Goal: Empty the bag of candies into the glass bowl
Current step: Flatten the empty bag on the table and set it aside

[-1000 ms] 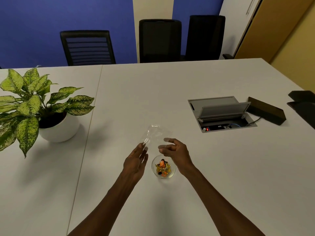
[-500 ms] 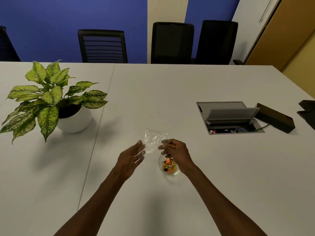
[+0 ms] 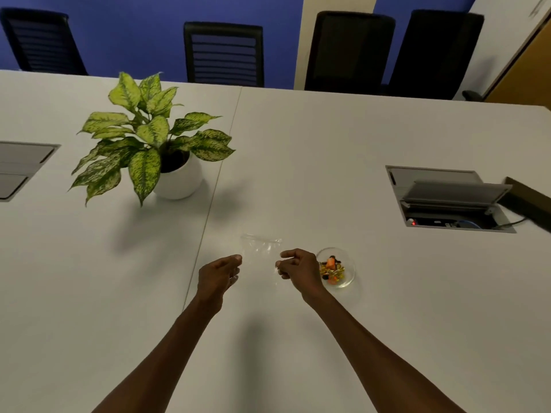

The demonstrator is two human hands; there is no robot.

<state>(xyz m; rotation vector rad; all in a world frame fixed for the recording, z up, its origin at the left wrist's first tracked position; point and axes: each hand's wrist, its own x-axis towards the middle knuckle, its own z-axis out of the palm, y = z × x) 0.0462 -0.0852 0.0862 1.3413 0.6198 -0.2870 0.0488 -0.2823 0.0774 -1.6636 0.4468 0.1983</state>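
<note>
the candies (image 3: 333, 270) sit in a small heap in the glass bowl (image 3: 348, 281), orange, yellow and dark pieces together, so the pouring looks done and what remains, as i judge it, is to put the bag (image 3: 260, 251) down. the clear bag looks empty and lies between the two hands, just left of the bowl, so thin that only its crinkles and top edge catch the light. the right hand (image 3: 298, 268) is curled, its fingertips pinched at the bag's right edge, though whether it truly grips the film i cannot tell. the left hand (image 3: 219, 277) is loosely open beside the bag's left edge, holding nothing that i can see. to finish well, lay the bag flat and clear of the bowl, let go gently, and draw the right wrist back without nudging the bowl it almost touches; light glass would slide easily on this smooth white table (image 3: 313, 150). the bowl is round, shallow and transparent. far to the left stands a potted plant (image 3: 155, 141), mottled glossy leaves in a matt white pot.
</note>
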